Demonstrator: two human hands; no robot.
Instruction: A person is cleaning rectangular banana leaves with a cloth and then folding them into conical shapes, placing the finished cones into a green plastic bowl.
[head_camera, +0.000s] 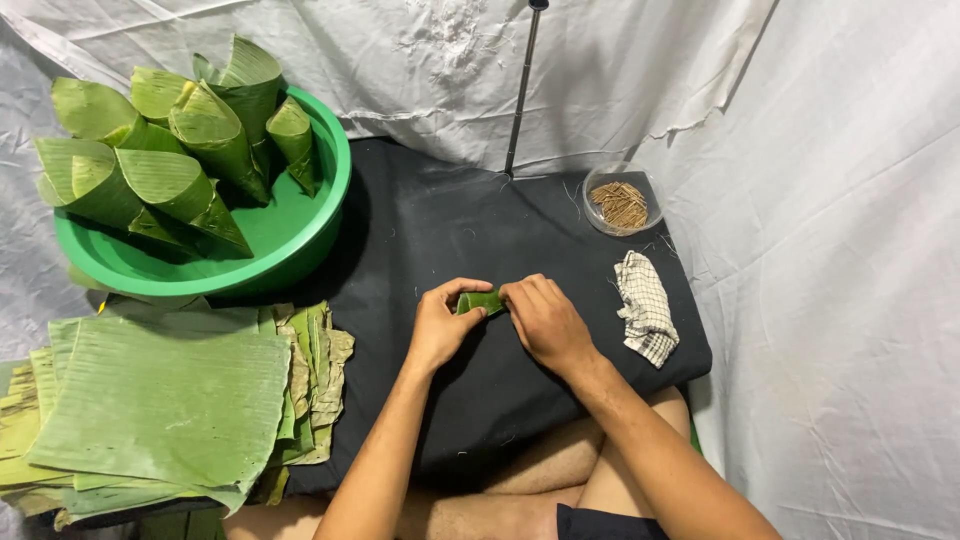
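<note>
- A small folded leaf piece (481, 301) was pinched between the closed left hand (440, 328) and right hand (546, 322), above the black cloth (450, 230).
- Leaf cones (180, 150) were held in a green basin (300, 235).
- Flat leaves (165, 400) were stacked at left.

I see two bare forearms entering from the near edge, with no sleeves, watch or rings visible. The left hand (438, 328) and right hand (545, 322) carry no gloves. At the near edge I see bare legs and a strip of dark shorts (608, 524) on the right.
</note>
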